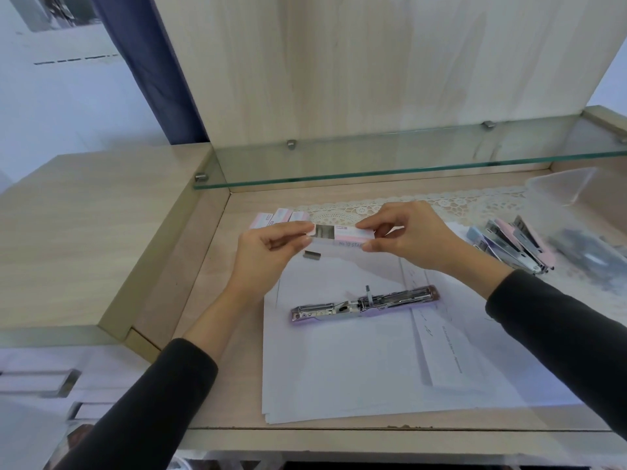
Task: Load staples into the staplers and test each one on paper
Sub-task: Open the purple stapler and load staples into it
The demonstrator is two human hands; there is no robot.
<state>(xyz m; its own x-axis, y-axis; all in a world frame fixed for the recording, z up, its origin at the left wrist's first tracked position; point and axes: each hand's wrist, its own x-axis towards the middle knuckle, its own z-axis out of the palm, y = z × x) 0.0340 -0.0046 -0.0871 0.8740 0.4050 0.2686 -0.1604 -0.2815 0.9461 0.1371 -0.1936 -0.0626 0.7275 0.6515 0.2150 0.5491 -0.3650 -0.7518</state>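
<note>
Pink staple box (346,233) pinched between left hand (268,249) and right hand (407,236); opened stapler (364,304) lies nearer on paper (339,368).

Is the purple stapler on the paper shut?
No, the purple stapler lies folded wide open on the white paper, with its metal inside showing.

I take the open stapler (364,303) as my mark. Nearer me than it, the paper sheets (339,374) lie flat, so I have room to come in low. Left of it, the desk runs to a raised wooden side wall (163,266). Just beyond it lies a loose staple strip (309,254), and above that my left hand (268,252) and right hand (407,239) pinch a staple box (342,234) in the air. Farther beyond, spare boxes (278,218) sit under the overhanging glass shelf (373,167). Right of it and beyond, a pile of staplers (515,245) blocks the way.
</note>
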